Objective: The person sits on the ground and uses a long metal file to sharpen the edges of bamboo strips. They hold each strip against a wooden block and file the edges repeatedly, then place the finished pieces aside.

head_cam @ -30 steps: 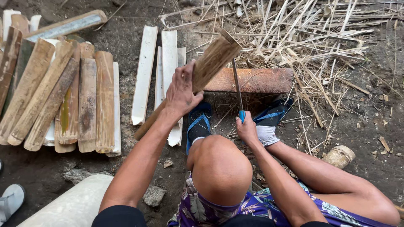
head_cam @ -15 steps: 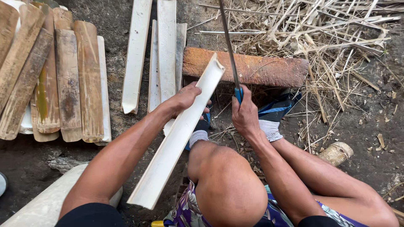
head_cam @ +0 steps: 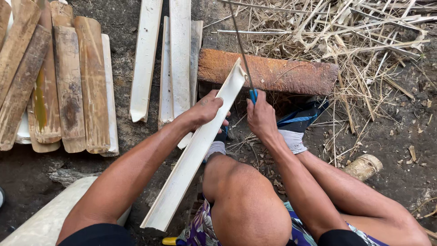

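My left hand (head_cam: 205, 111) grips a long pale split bamboo slat (head_cam: 191, 159), pale inner face up. Its far end leans on a reddish-brown wooden block (head_cam: 282, 73); its near end reaches past my bare knee (head_cam: 241, 200). My right hand (head_cam: 261, 118) is closed around the blue handle (head_cam: 253, 95) of a long thin blade (head_cam: 239, 43) that points away from me, edge-on, just right of the slat's far end.
Pale split slats (head_cam: 180, 54) lie side by side beyond my left hand. A row of brown bamboo pieces (head_cam: 68, 86) fills the left. Dry bamboo strips and straw (head_cam: 359, 36) litter the upper right. A short cut bamboo stub (head_cam: 364, 166) lies on the dirt at right.
The slat was rolled from brown outer skin up to pale inner face up and laid against the block. The view has shifted closer; both hands stay on slat and blade handle.
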